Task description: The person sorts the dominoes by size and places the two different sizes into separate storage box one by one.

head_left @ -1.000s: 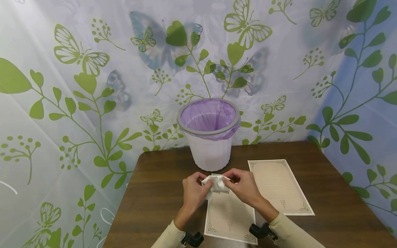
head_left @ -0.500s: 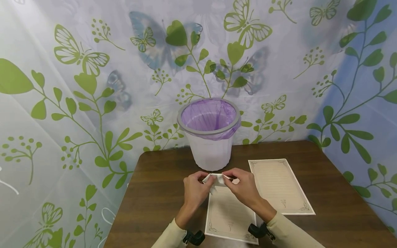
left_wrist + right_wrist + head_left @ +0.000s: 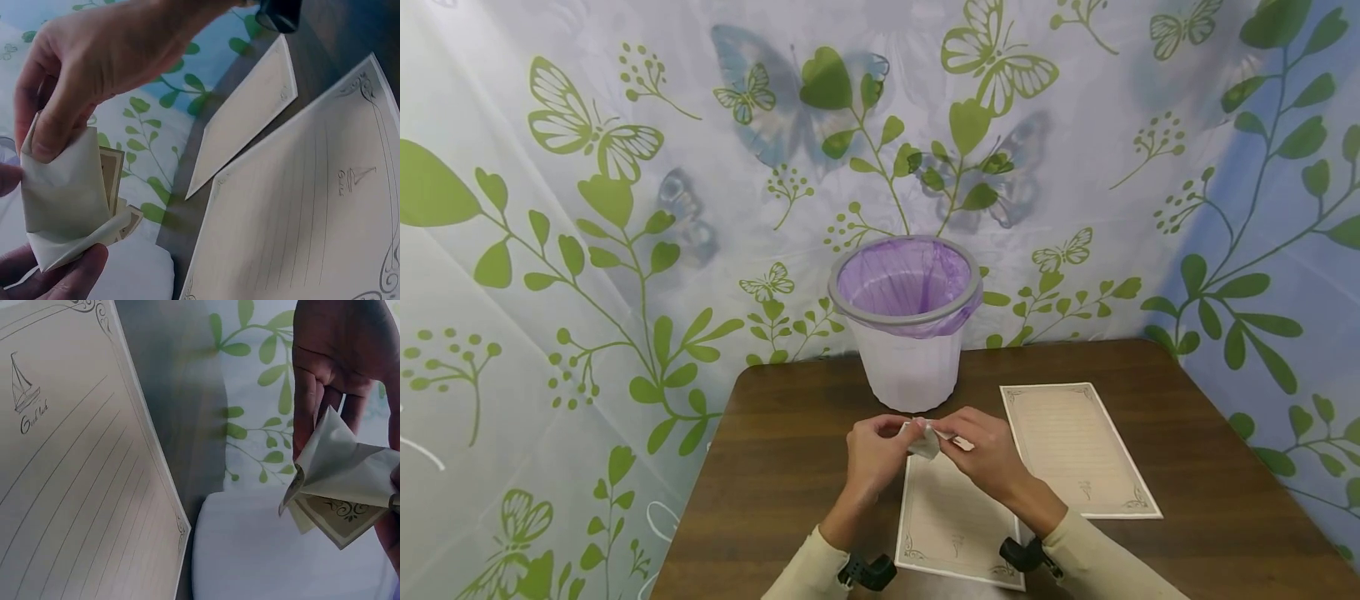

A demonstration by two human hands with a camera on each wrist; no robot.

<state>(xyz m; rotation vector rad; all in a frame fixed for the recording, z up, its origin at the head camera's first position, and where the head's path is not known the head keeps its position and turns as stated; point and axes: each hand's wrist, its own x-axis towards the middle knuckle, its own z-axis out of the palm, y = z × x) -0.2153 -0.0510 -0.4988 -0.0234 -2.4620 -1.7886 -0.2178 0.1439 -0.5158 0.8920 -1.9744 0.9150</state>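
Note:
Above the near end of the table, a folded piece of stationery paper is held between both hands. My left hand pinches one side of it, thumb on top. The other side is pinched by my right hand, which reaches in across the lined sheet below. In the left wrist view the folded paper shows its plain pale back, with tan printed corners poking out. From the right wrist, the folded paper has a pointed flap and a dark scroll ornament on one corner.
Beneath the hands lies a bordered, lined letter sheet. A second such sheet lies to its right. Behind the hands stands a white bin with a purple liner. The brown table meets a butterfly-and-leaf printed curtain.
The paper between the hands has been folded smaller, its hanging part turned up and narrowed. Both hands shifted only slightly. The bin and flat sheets stayed in place.

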